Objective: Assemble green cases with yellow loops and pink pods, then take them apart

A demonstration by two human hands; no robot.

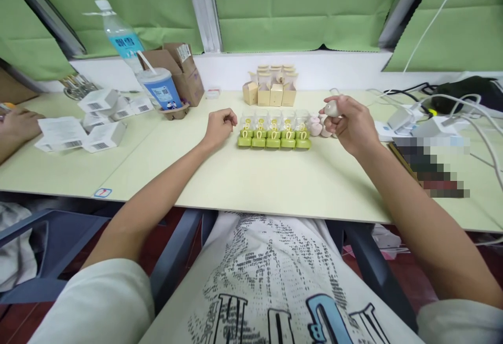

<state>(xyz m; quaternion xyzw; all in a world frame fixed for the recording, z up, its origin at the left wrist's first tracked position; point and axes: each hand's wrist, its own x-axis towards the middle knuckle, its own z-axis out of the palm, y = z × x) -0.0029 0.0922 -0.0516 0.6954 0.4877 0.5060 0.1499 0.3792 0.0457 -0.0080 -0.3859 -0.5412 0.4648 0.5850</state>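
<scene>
My right hand (351, 122) is raised above the table, its fingertips closed on a small whitish rounded piece (332, 108) whose exact kind I cannot make out. Below and left of it, several pale pink and white small pieces (316, 125) stand in a cluster. Beside them is a row of small green-based containers (274, 138) with clear upper parts and yellow figures in front. My left hand (220, 127) rests on the table just left of this row, fingers curled in, with nothing visible in them.
Small open cardboard boxes (276, 94) stand behind the row. To the left are a blue cup (163, 92), a brown carton (187, 77), a water bottle (122, 37) and white boxes (104, 135). Another person's hand (19, 126) lies far left. Chargers and cables (440, 126) lie right.
</scene>
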